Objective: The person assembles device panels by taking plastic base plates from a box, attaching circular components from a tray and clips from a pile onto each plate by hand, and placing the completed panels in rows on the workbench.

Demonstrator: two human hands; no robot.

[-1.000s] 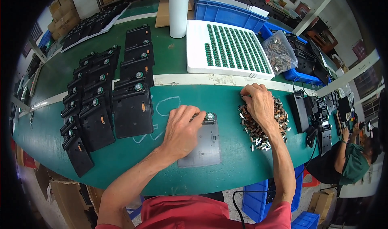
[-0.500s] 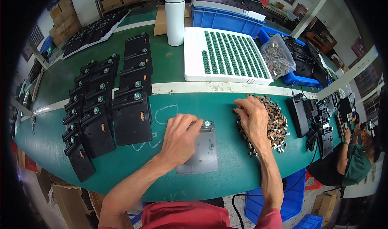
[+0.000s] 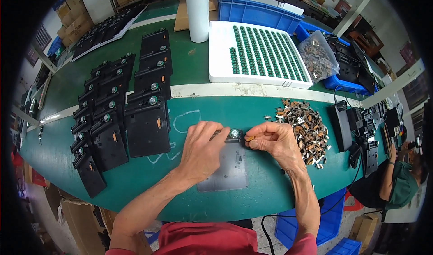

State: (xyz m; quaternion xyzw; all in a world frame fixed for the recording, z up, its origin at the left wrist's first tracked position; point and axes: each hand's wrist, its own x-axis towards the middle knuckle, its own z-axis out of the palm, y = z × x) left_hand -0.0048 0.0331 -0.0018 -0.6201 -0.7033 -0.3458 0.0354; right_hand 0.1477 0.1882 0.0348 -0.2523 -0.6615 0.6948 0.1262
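"Head view, please, and start at the left. What have you got?"

"From my seat I see rows of dark panels (image 3: pixel 149 129) overlapping on the green table (image 3: pixel 252 198), most with a round disc near one end. Right of them is the left hand (image 3: pixel 200 149)."

"Its fingers?"

"Bent and close together, curled over the upper left corner of the work panel (image 3: pixel 228 170). I make out contact there, but the fingertips are hidden behind the hand, so I can't tell whether they clamp it or merely press."

"And where does that panel lie?"

"Flat on the table in front of the wearer, between the two hands. A silver-green disc (image 3: pixel 234 133) shows at its top edge, just beside the left thumb."

"Next?"

"A small orange-brown part (image 3: pixel 251 138), near the panel's upper right corner. The right hand (image 3: pixel 279 142) pinches it between thumb and forefinger, those tips nearly together. I can't tell whether the part touches the panel."

"Anything behind?"

"A white foam tray (image 3: pixel 221 52) with rows of green pieces, farther back."

"And farther right?"

"A loose heap of small parts (image 3: pixel 309 133) just beyond the right hand, then a clear bag (image 3: pixel 318 56) of similar ones, and a black box (image 3: pixel 340 126) with a cable. A co-worker in a green sleeve (image 3: pixel 399 183) sits at the far right."
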